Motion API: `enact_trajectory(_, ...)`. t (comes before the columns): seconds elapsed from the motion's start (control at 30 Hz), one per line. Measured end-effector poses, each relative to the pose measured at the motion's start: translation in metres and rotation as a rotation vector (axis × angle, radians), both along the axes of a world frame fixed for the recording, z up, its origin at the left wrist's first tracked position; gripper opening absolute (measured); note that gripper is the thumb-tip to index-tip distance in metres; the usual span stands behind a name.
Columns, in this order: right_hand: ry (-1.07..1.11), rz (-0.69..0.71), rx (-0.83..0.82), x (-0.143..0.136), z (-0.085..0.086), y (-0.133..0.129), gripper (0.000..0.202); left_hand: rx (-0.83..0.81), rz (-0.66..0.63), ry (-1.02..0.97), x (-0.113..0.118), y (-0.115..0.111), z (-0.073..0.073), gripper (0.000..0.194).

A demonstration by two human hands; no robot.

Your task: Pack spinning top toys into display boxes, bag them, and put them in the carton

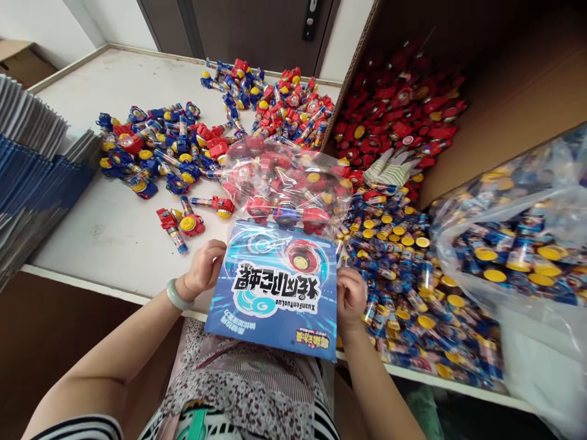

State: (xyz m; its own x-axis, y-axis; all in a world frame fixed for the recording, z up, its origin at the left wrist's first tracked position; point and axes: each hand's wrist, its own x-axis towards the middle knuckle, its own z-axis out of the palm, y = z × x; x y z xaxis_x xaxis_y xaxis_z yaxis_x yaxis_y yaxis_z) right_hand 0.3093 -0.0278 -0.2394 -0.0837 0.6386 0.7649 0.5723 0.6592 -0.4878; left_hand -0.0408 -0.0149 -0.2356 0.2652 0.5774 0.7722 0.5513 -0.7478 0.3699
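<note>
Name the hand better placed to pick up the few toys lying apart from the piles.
Likely the left hand: it holds the side of the blue bag nearer those loose toys, while the right hand grips the opposite edge, beside the yellow-capped tubes.

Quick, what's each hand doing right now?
Left hand: closed, holding one edge of the rectangular clear-and-blue printed plastic bag.
Right hand: closed, holding the bag's opposite edge.
</note>
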Motion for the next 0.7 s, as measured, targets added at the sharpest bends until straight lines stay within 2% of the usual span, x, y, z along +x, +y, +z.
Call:
enact_trajectory(0.17, -0.008, -0.006, -0.058, 0.001, -0.008, -0.043, 0.016, -0.02, -0.01, -0.013, -0.002, -0.029, -0.003, 0.015)
enact_trajectory(0.3, 0.038, -0.036, -0.051, -0.001, -0.018, -0.067, 0.017, -0.14, 0.023, -0.015, 0.0, -0.03, -0.003, 0.018)
enact_trajectory(0.43, 0.049, -0.057, -0.057, -0.001, -0.027, -0.065, 0.015, -0.228, 0.1, -0.008, 0.002, -0.024, -0.008, 0.017)
enact_trajectory(0.6, 0.049, -0.106, -0.112, 0.002, -0.035, -0.042, 0.008, -0.196, 0.021, -0.061, -0.003, -0.048, -0.017, 0.019)
enact_trajectory(0.7, 0.049, -0.108, -0.115, 0.005, -0.036, -0.045, 0.011, -0.215, -0.011, -0.09, -0.003, -0.057, -0.018, 0.017)
